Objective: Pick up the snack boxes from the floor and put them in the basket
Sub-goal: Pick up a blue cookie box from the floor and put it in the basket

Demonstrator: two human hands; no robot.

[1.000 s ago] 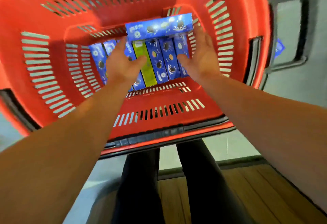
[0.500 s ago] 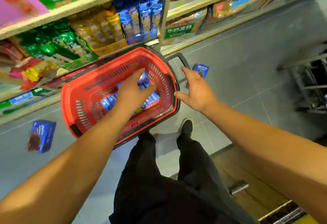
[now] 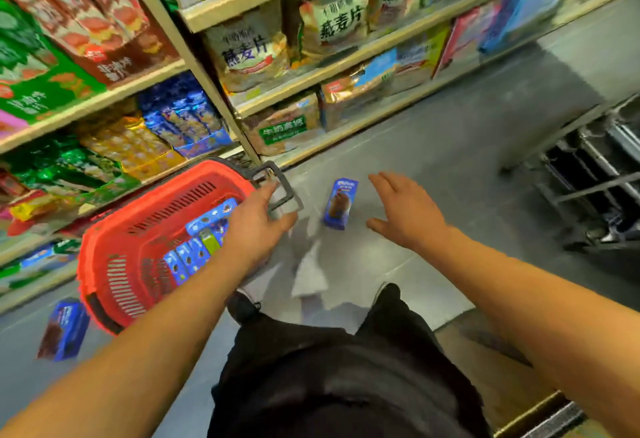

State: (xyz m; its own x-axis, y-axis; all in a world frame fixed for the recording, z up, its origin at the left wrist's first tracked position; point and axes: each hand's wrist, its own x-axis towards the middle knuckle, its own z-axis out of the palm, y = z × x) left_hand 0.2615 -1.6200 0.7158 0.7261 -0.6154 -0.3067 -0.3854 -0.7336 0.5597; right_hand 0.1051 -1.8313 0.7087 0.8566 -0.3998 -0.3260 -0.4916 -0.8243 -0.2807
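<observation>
A red basket [image 3: 114, 264] stands on the grey floor at the left, with several blue snack boxes [image 3: 188, 257] and one green box inside. My left hand [image 3: 256, 230] hovers over its right rim near the grey handle [image 3: 280, 188], fingers apart, holding nothing. A blue snack box [image 3: 339, 204] lies on the floor between my hands. My right hand [image 3: 405, 212] is open just right of that box, not touching it. Another blue snack box [image 3: 64, 330] lies on the floor left of the basket.
Shelves [image 3: 277, 98] packed with snack bags and boxes run along the far side. A metal cart frame [image 3: 588, 178] stands at the right. My dark-trousered legs [image 3: 329, 368] and a shoe [image 3: 242, 306] are below the hands. A wooden strip [image 3: 502, 378] borders the floor at lower right.
Both hands have come out of the basket, leaving the box inside. The view rose and swung right; my right hand moved toward the blue box on the floor.
</observation>
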